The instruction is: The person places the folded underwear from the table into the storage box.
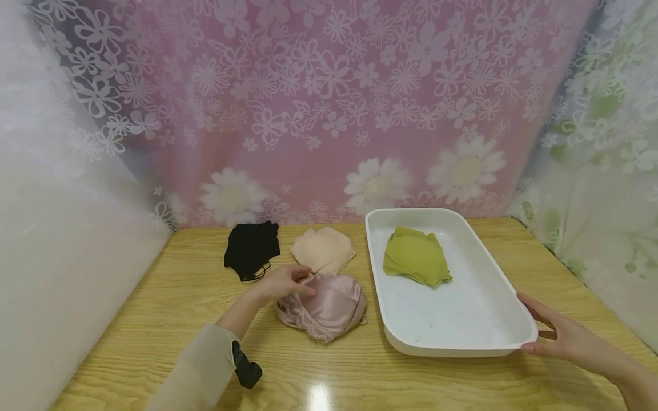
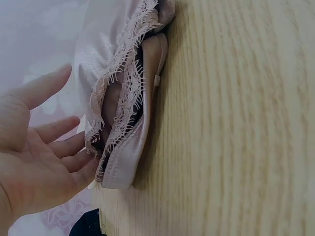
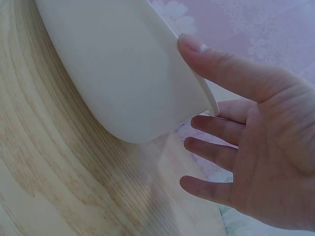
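My left hand (image 1: pixel 284 282) is at the left upper edge of a folded, dusty-pink satin bra (image 1: pixel 336 305) with lace trim. In the left wrist view its fingers are loosely extended, fingertips by the lace edge, thumb apart. Behind the bra lies a beige folded garment (image 1: pixel 323 249), and farther left a black garment (image 1: pixel 252 246) with thin cords. My right hand (image 1: pixel 565 338) holds the near right corner of a white tray (image 1: pixel 452 325), thumb on the front rim and fingers along the right side. Inside the tray lies a yellow-green folded garment (image 1: pixel 415 257).
All of this stands on a wood-grain table (image 1: pixel 169 319). A pink flowered curtain (image 1: pixel 329 114) hangs behind it, with pale sheets at both sides. A black band device (image 1: pixel 247 365) is on my left wrist.
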Motion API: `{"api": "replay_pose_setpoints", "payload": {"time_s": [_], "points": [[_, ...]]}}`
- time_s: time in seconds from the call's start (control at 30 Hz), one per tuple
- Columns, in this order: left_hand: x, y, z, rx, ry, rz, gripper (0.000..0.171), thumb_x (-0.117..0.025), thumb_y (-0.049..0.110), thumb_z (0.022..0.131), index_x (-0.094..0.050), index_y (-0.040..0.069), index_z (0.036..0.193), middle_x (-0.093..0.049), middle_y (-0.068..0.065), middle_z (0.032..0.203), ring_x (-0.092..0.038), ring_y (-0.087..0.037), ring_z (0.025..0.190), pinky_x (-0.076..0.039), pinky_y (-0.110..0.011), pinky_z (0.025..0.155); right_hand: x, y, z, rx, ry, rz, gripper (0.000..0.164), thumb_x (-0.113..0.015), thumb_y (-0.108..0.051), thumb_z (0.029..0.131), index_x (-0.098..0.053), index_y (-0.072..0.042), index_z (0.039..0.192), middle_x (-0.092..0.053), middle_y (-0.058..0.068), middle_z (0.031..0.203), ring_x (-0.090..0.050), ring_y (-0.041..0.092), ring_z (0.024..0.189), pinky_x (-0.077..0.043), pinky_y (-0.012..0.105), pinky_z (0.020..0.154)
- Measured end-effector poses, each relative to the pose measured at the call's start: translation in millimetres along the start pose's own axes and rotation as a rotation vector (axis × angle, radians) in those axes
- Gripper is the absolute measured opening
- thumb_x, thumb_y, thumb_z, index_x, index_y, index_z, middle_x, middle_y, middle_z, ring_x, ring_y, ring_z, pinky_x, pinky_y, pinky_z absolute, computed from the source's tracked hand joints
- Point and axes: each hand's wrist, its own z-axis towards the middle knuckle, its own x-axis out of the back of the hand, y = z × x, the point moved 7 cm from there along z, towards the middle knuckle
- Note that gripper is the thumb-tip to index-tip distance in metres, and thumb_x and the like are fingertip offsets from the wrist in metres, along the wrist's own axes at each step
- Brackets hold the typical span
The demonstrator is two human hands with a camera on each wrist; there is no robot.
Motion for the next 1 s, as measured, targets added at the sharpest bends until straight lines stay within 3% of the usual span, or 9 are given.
{"api": "replay_pose_setpoints", "payload": {"time_s": [0.13, 0.3, 0.43, 0.63, 0.83, 1.0], "points": [[-6.9, -1.0, -0.8, 0.012, -0.018, 0.114, 0.074, -0.076, 0.022, 0.078, -0.040, -0.003, 0.137, -0.042, -0.020, 0.138, -0.037, -0.034, 0.128, -0.033, -0.045, 0.103, -1, 1, -1, -0.012, -0.015, 0.025, 0.081, -0.059, 0.002, 0.088, -0.004, 0.001, 0.147, -0.017, -0.040, 0.129, -0.031, -0.021, 0.107, -0.051, 0.023, 0.067], [-13.0, -4.8, 0.9, 0.033, 0.019, 0.252, 0.072, -0.079, 0.028, 0.074, -0.049, 0.002, 0.133, -0.048, -0.017, 0.133, -0.042, -0.033, 0.124, -0.037, -0.045, 0.099, -2, 3, -1, -0.050, -0.031, 0.065, 0.081, -0.058, 0.000, 0.089, -0.003, 0.001, 0.148, -0.018, -0.040, 0.127, -0.032, -0.020, 0.106, -0.052, 0.026, 0.067], [-12.6, -7.0, 3.3, 0.066, 0.062, 0.249, 0.070, -0.082, 0.026, 0.070, -0.054, 0.003, 0.129, -0.052, -0.015, 0.126, -0.048, -0.032, 0.116, -0.042, -0.044, 0.093, -3, 3, 0, -0.062, -0.046, 0.085, 0.080, -0.057, 0.000, 0.090, 0.000, 0.002, 0.147, -0.017, -0.041, 0.126, -0.036, -0.018, 0.104, -0.053, 0.027, 0.067], [-12.8, -12.5, 9.1, 0.111, 0.111, 0.299, 0.055, -0.082, 0.018, 0.067, -0.062, 0.000, 0.115, -0.061, -0.009, 0.108, -0.056, -0.025, 0.098, -0.047, -0.040, 0.082, -2, 0, 0, -0.014, -0.023, 0.059, 0.080, -0.058, 0.003, 0.088, -0.004, 0.004, 0.147, -0.019, -0.040, 0.129, -0.028, -0.023, 0.108, -0.051, 0.023, 0.069], [-16.7, -11.3, 15.2, 0.141, 0.041, 0.255, 0.065, -0.078, 0.031, 0.073, -0.055, -0.004, 0.123, -0.055, -0.015, 0.121, -0.051, -0.030, 0.111, -0.044, -0.044, 0.090, -2, -1, -1, 0.003, -0.019, 0.069, 0.082, -0.059, 0.004, 0.087, -0.004, 0.000, 0.148, -0.020, -0.039, 0.130, -0.031, -0.021, 0.109, -0.052, 0.024, 0.068], [-22.2, -6.2, 20.0, 0.137, 0.007, 0.173, 0.074, -0.072, 0.042, 0.079, -0.046, -0.002, 0.132, -0.053, -0.016, 0.122, -0.057, -0.024, 0.097, -0.046, -0.039, 0.085, -2, 0, -2, -0.026, -0.029, 0.083, 0.081, -0.058, 0.003, 0.087, -0.004, 0.002, 0.147, -0.020, -0.039, 0.128, -0.038, -0.017, 0.105, -0.053, 0.027, 0.067]]}}
